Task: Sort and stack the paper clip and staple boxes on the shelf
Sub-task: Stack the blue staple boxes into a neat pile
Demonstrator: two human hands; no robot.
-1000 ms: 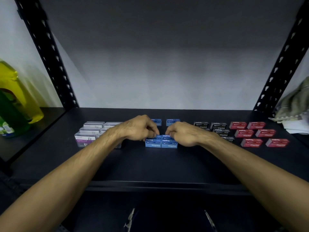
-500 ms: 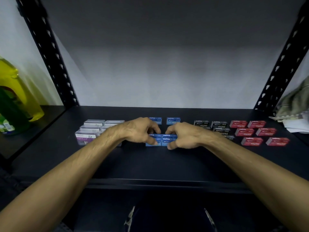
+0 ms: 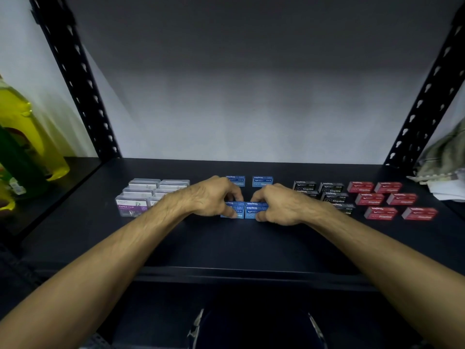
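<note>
Left hand (image 3: pixel 214 197) and right hand (image 3: pixel 281 205) both curled down on small blue cardboard staple boxes (image 3: pixel 247 210) at mid-front of black metal shelf (image 3: pixel 226 248), thumbs at front faces, fingers over tops. Blue boxes stacked two high, two stacks touching side by side. Two more blue boxes (image 3: pixel 262 181) behind, apart. Clear plastic paper clip boxes (image 3: pixel 141 195) grouped at left. Black staple boxes (image 3: pixel 327 191) right of centre; red staple boxes (image 3: pixel 392 200) further right, spread singly. Yellow plastic bottle (image 3: pixel 22 127) beyond left upright.
</note>
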